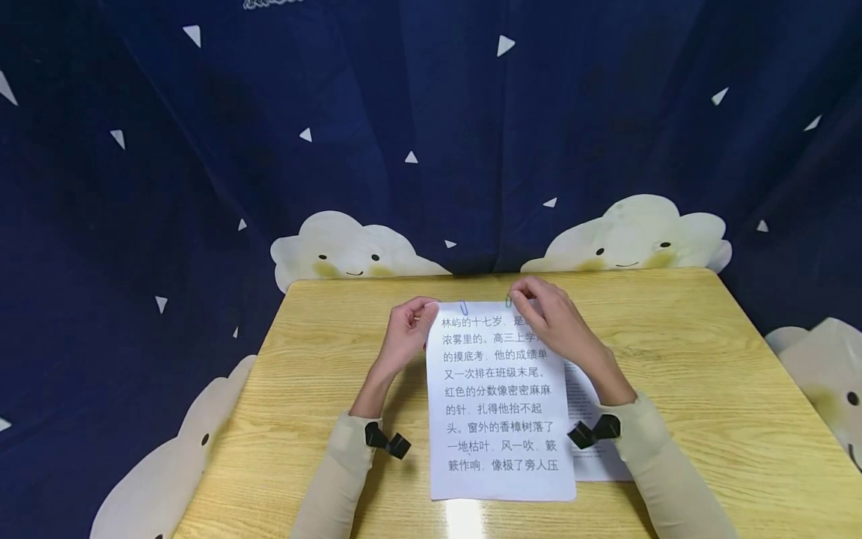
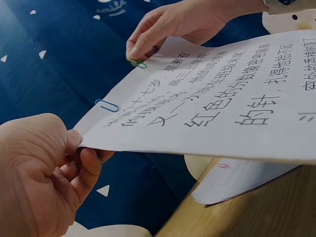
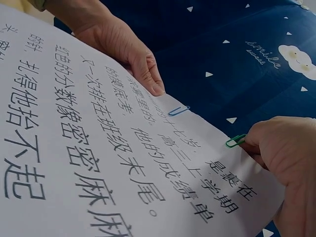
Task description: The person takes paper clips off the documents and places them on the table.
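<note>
A sheet of paper [image 1: 498,404] with large printed Chinese text is held up over the table. My left hand [image 1: 407,329] pinches its upper left corner between thumb and fingers. A blue paper clip [image 2: 107,105] sits on the top edge, not far from that hand. Further right along the same edge is a green paper clip [image 3: 235,140], which my right hand [image 1: 555,318] pinches at its outer end. Part of the green clip overlaps the sheet. The right hand covers some of the top line of text in the head view.
Another printed sheet [image 1: 599,464] lies on the wooden table [image 1: 323,374], partly hidden beneath the raised one. A pinkish-red paper clip [image 2: 220,165] is on it. Behind the table hangs a dark blue curtain [image 1: 364,112] with white triangles and clouds.
</note>
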`<state>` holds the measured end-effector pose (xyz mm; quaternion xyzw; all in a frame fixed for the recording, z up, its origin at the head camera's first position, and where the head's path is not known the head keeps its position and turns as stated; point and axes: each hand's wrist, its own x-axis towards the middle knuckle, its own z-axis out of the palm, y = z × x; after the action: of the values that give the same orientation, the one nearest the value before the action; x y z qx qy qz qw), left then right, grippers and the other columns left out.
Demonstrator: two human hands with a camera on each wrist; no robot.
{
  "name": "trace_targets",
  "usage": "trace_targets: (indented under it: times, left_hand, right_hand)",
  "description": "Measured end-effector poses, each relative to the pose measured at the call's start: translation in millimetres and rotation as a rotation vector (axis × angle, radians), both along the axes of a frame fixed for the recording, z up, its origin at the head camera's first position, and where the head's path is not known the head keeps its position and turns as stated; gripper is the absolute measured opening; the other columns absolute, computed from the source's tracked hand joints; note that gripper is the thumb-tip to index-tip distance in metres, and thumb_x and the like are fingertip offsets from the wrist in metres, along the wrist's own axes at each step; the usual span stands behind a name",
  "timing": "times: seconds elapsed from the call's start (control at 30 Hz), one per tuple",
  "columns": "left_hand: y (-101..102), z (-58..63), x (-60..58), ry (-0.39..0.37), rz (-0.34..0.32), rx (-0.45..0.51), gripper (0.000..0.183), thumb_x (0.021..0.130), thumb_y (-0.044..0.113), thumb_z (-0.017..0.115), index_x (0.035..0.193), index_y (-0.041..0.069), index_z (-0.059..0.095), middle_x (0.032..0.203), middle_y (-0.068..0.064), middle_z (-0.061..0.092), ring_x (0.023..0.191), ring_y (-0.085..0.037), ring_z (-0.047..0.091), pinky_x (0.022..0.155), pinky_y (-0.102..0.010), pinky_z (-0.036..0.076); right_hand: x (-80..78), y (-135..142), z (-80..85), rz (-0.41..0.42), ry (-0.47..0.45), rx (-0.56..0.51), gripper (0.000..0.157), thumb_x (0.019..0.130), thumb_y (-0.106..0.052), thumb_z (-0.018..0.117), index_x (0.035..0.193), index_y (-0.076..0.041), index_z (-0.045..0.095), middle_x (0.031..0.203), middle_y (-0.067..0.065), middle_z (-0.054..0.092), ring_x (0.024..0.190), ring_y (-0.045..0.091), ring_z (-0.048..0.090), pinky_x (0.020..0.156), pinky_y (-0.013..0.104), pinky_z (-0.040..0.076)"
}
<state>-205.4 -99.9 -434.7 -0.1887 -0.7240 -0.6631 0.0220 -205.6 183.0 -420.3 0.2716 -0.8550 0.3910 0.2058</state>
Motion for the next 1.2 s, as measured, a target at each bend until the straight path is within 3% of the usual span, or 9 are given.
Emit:
trace_targets:
  times: [0.23,0.47,0.93,1.2]
  left_hand:
    - [0.5,-1.5,-0.4,-0.002,-0.001,0.000,0.023,0.109,0.004,0.053,0.113,-0.014,0.068,0.090,-0.031,0.071,0.050,-0.014,0.059,0.042,-0.020,0.043]
    - [-2.5,-30.9,-18.1,0.021,0.003,-0.004,0.027,0.110,0.015,0.056,0.114,-0.008,0.070,0.093,-0.026,0.074,0.052,-0.014,0.062,0.042,-0.024,0.045]
    - [-2.5,-32.0,-18.9,0.027,0.002,0.003,0.026,0.109,0.014,0.057,0.112,-0.007,0.071,0.093,-0.024,0.074,0.054,-0.015,0.065,0.041,-0.035,0.048]
    - [-1.2,-28.5,-17.3,0.006,0.009,0.009,0.025,0.109,0.009,0.055,0.115,-0.012,0.068,0.095,-0.032,0.072,0.055,-0.013,0.062,0.042,-0.023,0.045]
  right_hand:
    - [0.8,0.3,2.2,0.002,-0.013,0.002,0.009,0.106,-0.011,0.062,0.108,-0.004,0.067,0.095,0.004,0.065,0.084,0.017,0.056,0.077,0.031,0.045]
    - [0.5,2.1,2.2,-0.004,-0.017,0.002,0.008,0.106,-0.011,0.062,0.108,-0.004,0.066,0.095,0.004,0.065,0.084,0.017,0.057,0.078,0.032,0.048]
    - [-2.3,7.9,0.3,-0.009,-0.011,0.014,0.006,0.105,-0.010,0.063,0.108,-0.005,0.066,0.093,0.003,0.064,0.084,0.015,0.057,0.078,0.033,0.053]
    - [-4.2,11.9,1.2,-0.018,-0.007,0.020,0.006,0.105,-0.008,0.063,0.108,-0.005,0.067,0.093,0.003,0.065,0.085,0.015,0.058,0.078,0.035,0.054]
